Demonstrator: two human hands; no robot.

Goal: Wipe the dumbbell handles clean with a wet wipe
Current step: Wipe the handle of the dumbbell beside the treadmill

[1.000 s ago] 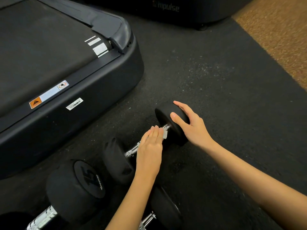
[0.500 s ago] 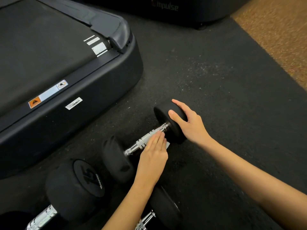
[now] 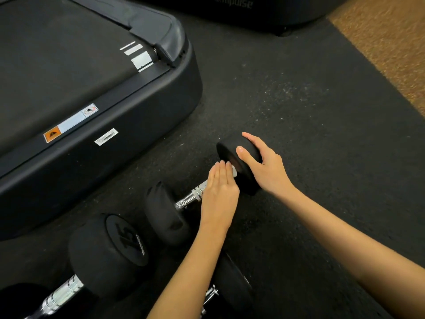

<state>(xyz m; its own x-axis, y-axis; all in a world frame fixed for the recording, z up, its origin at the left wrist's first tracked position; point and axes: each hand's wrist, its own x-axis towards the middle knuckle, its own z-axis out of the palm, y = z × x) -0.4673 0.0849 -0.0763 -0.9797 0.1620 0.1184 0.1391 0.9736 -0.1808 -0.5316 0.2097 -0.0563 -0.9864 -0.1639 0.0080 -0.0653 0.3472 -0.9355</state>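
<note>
Head view: two hands on a small dumbbell beside a treadmill

Head view takes in a black treadmill (image 3: 92,111) filling the far left, its deck edge carrying one orange warning label (image 3: 70,126) and one white barcode sticker (image 3: 106,136). A second dark machine (image 3: 230,8) sits at the far edge. Black rubber flooring (image 3: 299,100) covers the middle, with brown carpet (image 3: 391,42) at the far right.

Three dumbbells can be counted. The largest, a dumbbell marked 15 (image 3: 110,254), lies at the near left. A third dumbbell (image 3: 232,286) lies near, partly hidden under the left forearm. Between them and farther out lies the small dumbbell (image 3: 239,166), angled from near left to far right, with its chrome handle (image 3: 190,198) showing on the left side only.

The right hand (image 3: 264,166) cups the far-right head of this dumbbell, thumb and fingers curled round it. The left hand (image 3: 220,192) lies flat over the handle's right part, fingers straight and together, pressing a wet wipe (image 3: 234,171) against the bar. Only a small white edge of the wipe peeks out by the fingertips, just beside the right thumb.
</note>
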